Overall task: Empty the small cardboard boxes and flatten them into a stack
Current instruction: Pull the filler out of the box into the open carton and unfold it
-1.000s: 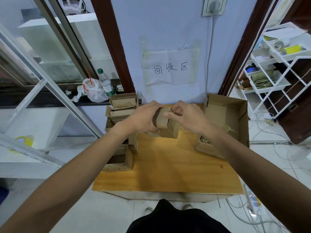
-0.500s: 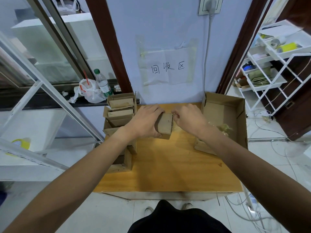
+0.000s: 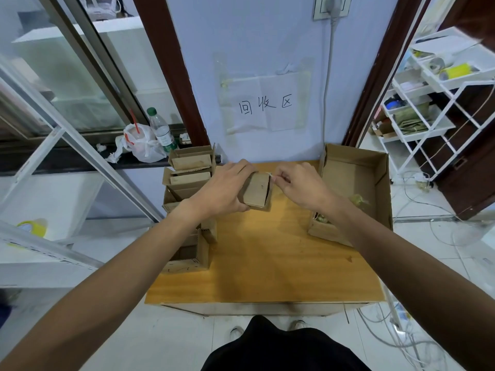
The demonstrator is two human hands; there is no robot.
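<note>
Small cardboard box [image 3: 255, 192] near the counter's [image 3: 267, 263] back edge, left hand [image 3: 222, 188] in a closed grip round it, right hand [image 3: 300, 186] in a pinch grip at its far corner.

Only one camera is here, worn on the person's head. It looks forward and down, quite near, onto the wooden table [image 3: 267, 269]. The left hand [image 3: 222, 190], the right hand [image 3: 302, 187] and the small cardboard box [image 3: 257, 192] are at the view's centre; the wall [image 3: 267, 36] fills the top.
</note>
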